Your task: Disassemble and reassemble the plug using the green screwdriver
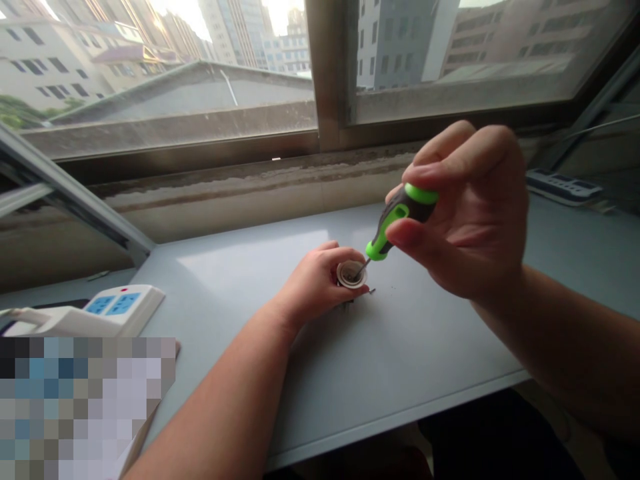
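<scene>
My left hand [316, 281] rests on the grey table [400, 360] with its fingers wrapped round a small round white part [351, 273] whose open top faces up. My right hand [465, 213] is raised above and to the right, pinching a green and black screwdriver [397, 220] by its handle. The metal tip of the screwdriver points down and left into the middle of the round part. A tiny screw [371, 291] lies on the table just right of the part.
A white power strip [100, 310] with blue sockets lies at the table's left edge, above a blurred patch. Another power strip [563, 185] sits at the far right near the window sill [250, 193]. The table's front edge runs close to my arms.
</scene>
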The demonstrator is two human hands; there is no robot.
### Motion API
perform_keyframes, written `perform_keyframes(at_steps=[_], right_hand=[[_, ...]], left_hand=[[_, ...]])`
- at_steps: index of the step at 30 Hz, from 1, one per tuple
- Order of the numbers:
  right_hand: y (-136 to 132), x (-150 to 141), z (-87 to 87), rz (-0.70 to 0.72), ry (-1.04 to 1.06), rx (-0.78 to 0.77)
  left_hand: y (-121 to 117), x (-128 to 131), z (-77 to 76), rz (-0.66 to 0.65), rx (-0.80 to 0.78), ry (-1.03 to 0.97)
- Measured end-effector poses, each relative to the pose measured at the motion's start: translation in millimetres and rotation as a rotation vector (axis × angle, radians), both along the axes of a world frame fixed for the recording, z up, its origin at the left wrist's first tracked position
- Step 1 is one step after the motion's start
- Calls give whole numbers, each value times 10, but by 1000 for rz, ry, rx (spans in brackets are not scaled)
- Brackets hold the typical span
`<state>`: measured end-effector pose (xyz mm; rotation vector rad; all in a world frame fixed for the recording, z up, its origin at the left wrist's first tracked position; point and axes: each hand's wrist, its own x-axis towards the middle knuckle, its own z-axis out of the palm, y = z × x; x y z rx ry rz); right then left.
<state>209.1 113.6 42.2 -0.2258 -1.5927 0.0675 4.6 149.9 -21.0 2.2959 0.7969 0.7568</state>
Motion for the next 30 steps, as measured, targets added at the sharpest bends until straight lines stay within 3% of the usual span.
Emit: perform_keyframes(at_steps=[5,9,11,13,15,18,22,25,27,30], right_hand=[[-35,15,0,99,-62,-147],[-198,-57,61,13,37,-161],[-236,-65,84,-23,49,-300],[-224,-49,82,144,84,-111],[-181,-32,53,248,-20,-212],[-120,-50,-6,227,-75,-206],[-177,-100,-12,118,16,-118],[-333,-83,56,79,28,-273],[-414,-61,97,151,-15,-396],[-389,-56,93,195,-66,-394]], left_hand=[[-10,3,11,-19,-23,7],[-14,3,16,-19,-1,9],[-10,3,14,-22,-4,11],[-6,2,9,-32,-14,5],[-3,0,5,-35,-7,0],[-11,-2,8,-16,10,29],[-29,2,29,-1,-28,44],[-26,5,35,-13,-9,29],[-16,4,31,-16,10,33],[-2,2,27,-16,9,51]])
